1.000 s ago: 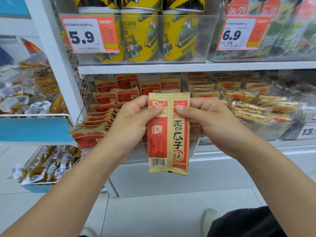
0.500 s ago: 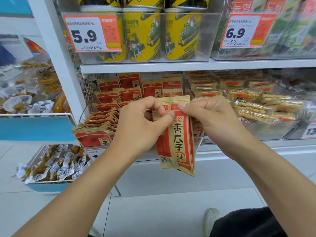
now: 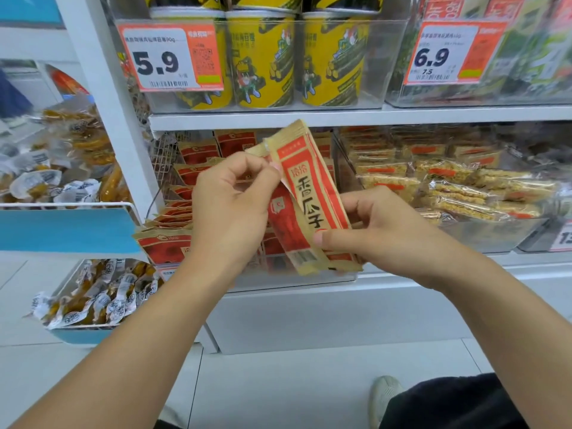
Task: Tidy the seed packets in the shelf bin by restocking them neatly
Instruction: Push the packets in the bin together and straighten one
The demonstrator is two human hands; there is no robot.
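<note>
1. My left hand (image 3: 230,209) pinches the upper left edge of the seed packets (image 3: 309,196), thumb + fingers curled on it.
2. My right hand (image 3: 380,230) holds the lower right part; thumb (image 3: 328,236) lies on the front, other fingers behind.
3. Packets are tilted, top to the left, in the air in front of the shelf bin (image 3: 173,239), near its front edge, not inside.
4. More packets lie in the bin behind my left hand.

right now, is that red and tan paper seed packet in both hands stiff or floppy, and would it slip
Probably floppy: the red and tan paper seed packet curls at its top edge. Likely light, since the left hand and right hand hold it by fingertip pinches alone. Its matte paper face looks unlikely to slip.
</note>
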